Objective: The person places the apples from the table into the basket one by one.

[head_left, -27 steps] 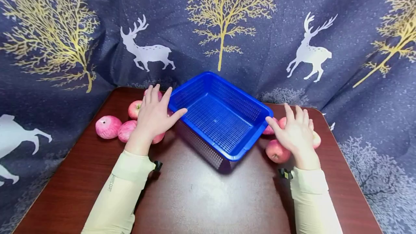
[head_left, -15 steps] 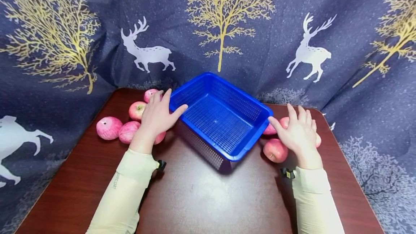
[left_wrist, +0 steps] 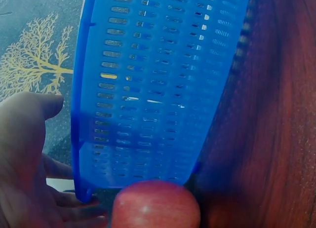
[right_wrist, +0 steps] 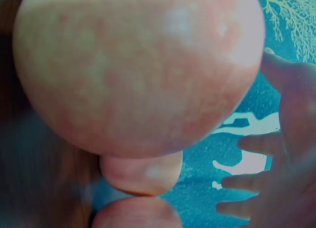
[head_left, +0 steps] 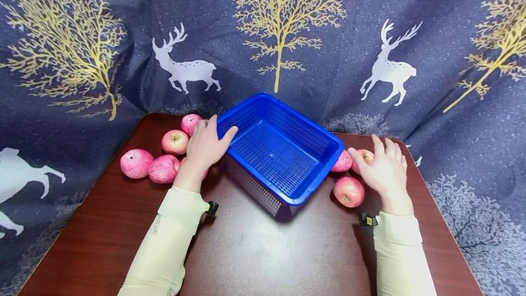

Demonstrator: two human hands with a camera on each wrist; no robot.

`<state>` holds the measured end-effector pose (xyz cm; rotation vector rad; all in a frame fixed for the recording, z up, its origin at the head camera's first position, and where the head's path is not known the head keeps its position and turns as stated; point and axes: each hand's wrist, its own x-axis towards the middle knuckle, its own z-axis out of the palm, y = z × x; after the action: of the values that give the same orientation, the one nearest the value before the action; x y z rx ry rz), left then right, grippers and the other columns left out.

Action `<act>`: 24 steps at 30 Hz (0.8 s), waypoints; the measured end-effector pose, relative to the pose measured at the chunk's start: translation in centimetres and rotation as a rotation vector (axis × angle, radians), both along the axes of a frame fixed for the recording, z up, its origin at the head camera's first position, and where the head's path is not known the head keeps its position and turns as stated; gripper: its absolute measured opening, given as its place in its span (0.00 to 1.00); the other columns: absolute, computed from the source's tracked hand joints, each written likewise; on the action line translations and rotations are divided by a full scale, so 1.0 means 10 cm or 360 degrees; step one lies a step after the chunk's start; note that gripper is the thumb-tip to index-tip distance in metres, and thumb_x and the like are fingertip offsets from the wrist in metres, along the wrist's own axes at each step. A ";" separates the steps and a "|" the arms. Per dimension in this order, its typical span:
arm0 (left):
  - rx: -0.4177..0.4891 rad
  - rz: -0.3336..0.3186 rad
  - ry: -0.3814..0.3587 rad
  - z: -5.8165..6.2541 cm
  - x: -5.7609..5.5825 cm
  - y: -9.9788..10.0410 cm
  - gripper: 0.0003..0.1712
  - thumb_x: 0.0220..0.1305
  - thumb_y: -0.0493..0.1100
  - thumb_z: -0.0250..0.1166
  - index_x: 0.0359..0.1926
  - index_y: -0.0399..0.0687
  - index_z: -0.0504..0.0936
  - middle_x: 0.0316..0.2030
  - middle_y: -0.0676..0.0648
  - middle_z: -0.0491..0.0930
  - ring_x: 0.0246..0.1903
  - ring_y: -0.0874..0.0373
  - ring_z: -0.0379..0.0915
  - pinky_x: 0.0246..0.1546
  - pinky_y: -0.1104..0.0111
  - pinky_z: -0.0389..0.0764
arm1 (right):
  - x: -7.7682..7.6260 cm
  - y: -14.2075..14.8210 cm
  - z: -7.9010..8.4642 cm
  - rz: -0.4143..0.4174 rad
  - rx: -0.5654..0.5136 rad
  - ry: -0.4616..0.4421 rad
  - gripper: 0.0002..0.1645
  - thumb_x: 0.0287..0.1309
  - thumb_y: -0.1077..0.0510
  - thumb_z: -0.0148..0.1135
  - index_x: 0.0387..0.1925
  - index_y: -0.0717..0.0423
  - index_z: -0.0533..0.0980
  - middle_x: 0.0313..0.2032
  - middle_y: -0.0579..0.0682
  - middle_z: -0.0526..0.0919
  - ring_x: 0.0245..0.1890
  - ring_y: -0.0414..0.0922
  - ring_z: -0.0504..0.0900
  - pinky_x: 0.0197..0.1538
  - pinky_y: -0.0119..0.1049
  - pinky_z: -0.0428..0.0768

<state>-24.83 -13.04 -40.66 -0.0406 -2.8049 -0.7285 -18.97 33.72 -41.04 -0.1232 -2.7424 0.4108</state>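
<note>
A blue perforated plastic basket (head_left: pixel 271 154) stands on the table, angled with one corner toward me. My left hand (head_left: pixel 205 145) is at its left corner, thumb over the rim and relaxed fingers outside; firm contact cannot be made out. In the left wrist view, a red apple (left_wrist: pixel 155 206) lies just below that hand, by the basket wall (left_wrist: pixel 148 90). My right hand (head_left: pixel 384 168) hovers over the apples at the right, fingers spread and holding nothing. Beneath it are a front apple (head_left: pixel 349 192) and a paler apple (head_left: pixel 363 156). A large apple (right_wrist: pixel 138 70) fills much of the right wrist view.
Several apples lie left of the basket, among them a far-left apple (head_left: pixel 137 163), a yellowish-red apple (head_left: pixel 174 142) and a back apple (head_left: pixel 191 124). The brown table (head_left: pixel 255 250) reaches a dark curtain (head_left: pixel 246 35) with printed deer and trees.
My left hand has shifted right and slightly nearer, showing more of the apples behind it. My right hand has drifted right, off the apples it covered. The basket stays in place.
</note>
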 end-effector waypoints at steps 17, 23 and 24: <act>0.0150 -0.0007 0.0056 -0.16 -0.12 0.03 0.51 0.64 0.76 0.47 0.72 0.42 0.60 0.60 0.33 0.64 0.59 0.39 0.64 0.55 0.46 0.69 | 0.03 0.36 -0.05 -0.0124 -0.0079 -0.0038 0.55 0.59 0.22 0.46 0.73 0.55 0.58 0.70 0.68 0.54 0.69 0.69 0.49 0.63 0.72 0.45; 0.0162 -0.0018 0.0032 -0.17 -0.13 0.05 0.49 0.66 0.71 0.52 0.73 0.40 0.59 0.61 0.31 0.62 0.58 0.38 0.64 0.56 0.46 0.68 | 0.04 0.49 -0.09 -0.0229 -0.0077 -0.0031 0.56 0.60 0.22 0.45 0.73 0.58 0.58 0.69 0.69 0.56 0.67 0.69 0.51 0.61 0.72 0.49; 0.0162 -0.0021 0.0027 -0.16 -0.12 0.05 0.49 0.66 0.70 0.53 0.73 0.39 0.58 0.61 0.31 0.62 0.58 0.38 0.64 0.57 0.46 0.68 | 0.04 0.51 -0.10 -0.0247 -0.0081 -0.0023 0.55 0.60 0.22 0.45 0.73 0.58 0.58 0.69 0.68 0.56 0.67 0.69 0.52 0.60 0.71 0.49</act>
<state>-26.05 -12.58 -42.29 -0.0470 -2.7495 -0.8690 -18.55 38.85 -42.05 -0.3509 -2.7129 0.4379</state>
